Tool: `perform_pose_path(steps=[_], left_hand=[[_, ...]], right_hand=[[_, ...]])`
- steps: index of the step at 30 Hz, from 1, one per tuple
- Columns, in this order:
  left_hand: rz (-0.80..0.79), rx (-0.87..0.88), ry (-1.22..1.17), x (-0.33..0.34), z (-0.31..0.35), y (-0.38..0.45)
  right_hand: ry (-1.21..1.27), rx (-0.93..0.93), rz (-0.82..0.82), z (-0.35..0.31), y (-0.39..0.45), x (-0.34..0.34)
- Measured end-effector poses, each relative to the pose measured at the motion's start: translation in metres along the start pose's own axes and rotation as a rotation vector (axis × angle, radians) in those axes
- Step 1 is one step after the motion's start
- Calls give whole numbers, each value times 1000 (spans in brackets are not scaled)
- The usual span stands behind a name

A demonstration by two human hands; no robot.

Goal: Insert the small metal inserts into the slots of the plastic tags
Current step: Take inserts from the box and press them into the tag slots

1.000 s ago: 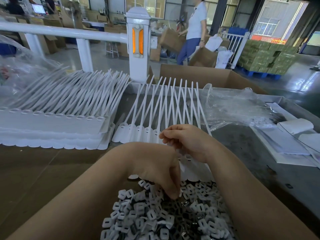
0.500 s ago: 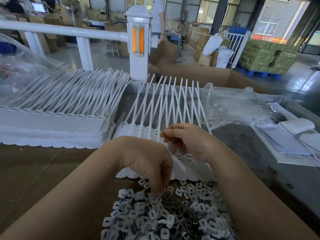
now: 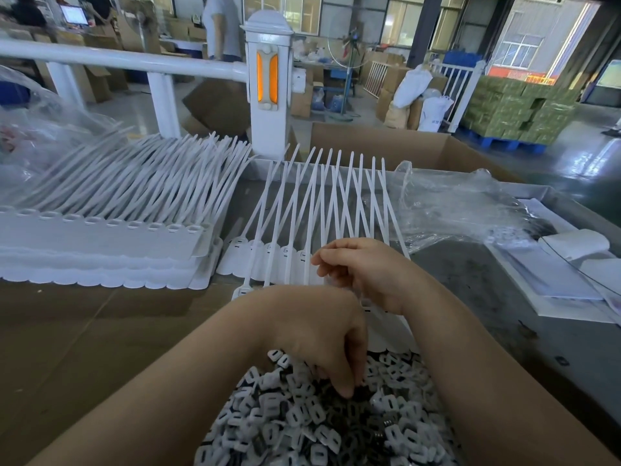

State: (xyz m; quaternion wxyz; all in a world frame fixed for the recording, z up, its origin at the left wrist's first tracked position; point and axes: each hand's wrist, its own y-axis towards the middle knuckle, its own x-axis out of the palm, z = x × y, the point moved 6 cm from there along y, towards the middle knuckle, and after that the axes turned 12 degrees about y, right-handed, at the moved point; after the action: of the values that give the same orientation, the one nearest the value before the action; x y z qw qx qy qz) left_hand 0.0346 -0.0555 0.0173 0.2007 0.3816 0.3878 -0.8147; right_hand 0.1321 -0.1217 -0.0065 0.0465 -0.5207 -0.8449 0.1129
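On the far left of the surface (image 3: 84,331) lies a clear bag (image 3: 37,129), and beside it a stack (image 3: 100,250) of white tag strips with their long tails fanned back toward a white rail (image 3: 117,60). No brand, label or writing can be read on anything here; a screen (image 3: 74,14) far back is too small to make out. Right of the stack stands a white post (image 3: 268,85) with orange reflectors, and behind it an open cardboard box (image 3: 379,142).

In the middle, a row of tags (image 3: 265,260) lies flat on the surface, tails crossing as they run away from the camera, dark slots showing in the heads. Near the bottom, a heap of inserts (image 3: 302,418), small white pieces mixed with dark metal ones, spreads before the person. The left hand (image 3: 322,334) hangs over this heap, fingers curled downward with tips dipped into the pieces; whether they pinch one, I cannot tell. The right hand (image 3: 366,274) rests just beyond, over the near end of the tag row, its fingers bent and drawn close together above the tag heads; what they hold, if anything, is hidden.

Farther right lie crumpled clear film (image 3: 453,206) and flat white sheets (image 3: 554,274). Beyond, on the floor, green cartons (image 3: 517,105) sit stacked on a blue pallet.
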Motion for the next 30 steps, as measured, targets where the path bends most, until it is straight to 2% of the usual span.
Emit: perform_pose_path(steps=[3, 9, 13, 16, 23, 26, 30], left_hand=[[104, 36, -116, -6, -13, 3], [246, -38, -341, -19, -50, -2], [149, -91, -358, -14, -60, -6], [143, -110, -384, -13, -63, -6], [444, -202, -709, -24, -85, -9], [509, -244, -919, -22, -93, -10], [549, -239, -1054, -23, -97, -9]], right_hand=[[38, -8, 7, -2, 0, -3], [84, 1, 29, -4, -3, -7], [34, 15, 27, -3, -3, -11], [-73, 18, -25, -4, -4, -10], [-162, -80, -135, -11, -9, -7], [-178, -126, -177, -14, -11, -5], [-163, -171, -225, -16, -11, -2]])
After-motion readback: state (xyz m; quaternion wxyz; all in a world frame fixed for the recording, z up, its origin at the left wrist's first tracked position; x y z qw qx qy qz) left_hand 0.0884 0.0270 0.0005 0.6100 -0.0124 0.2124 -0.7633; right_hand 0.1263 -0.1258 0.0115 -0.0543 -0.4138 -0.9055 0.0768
